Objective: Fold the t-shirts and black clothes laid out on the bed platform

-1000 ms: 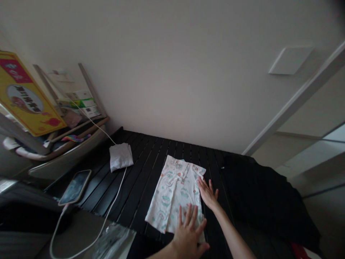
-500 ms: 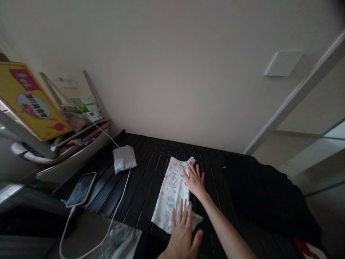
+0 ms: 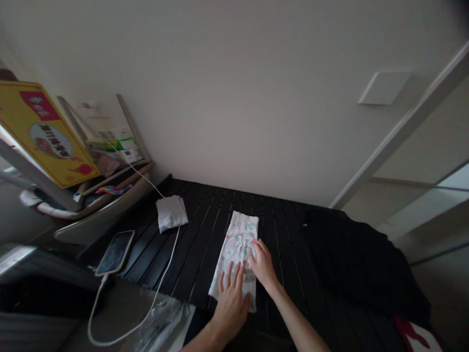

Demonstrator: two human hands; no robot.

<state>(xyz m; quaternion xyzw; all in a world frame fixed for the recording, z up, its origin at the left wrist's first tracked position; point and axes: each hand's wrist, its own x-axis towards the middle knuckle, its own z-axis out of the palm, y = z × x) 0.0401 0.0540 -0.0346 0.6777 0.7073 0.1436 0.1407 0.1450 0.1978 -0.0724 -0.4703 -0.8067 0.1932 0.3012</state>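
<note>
The left hand (image 3: 230, 305) and the right hand (image 3: 262, 263) rest open, fingers spread, on a narrow folded white printed baby garment (image 3: 238, 244), just apart from each other and gripping nothing. The garment lies lengthwise on a black slatted surface (image 3: 205, 244), with a folded white cloth (image 3: 171, 213) to its left.

A white wall (image 3: 234, 98) rises behind the black slatted platform (image 3: 212, 205).

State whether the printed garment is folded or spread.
Folded: the garment lies as a narrow strip, no sleeves showing, left hand and right hand on it.
</note>
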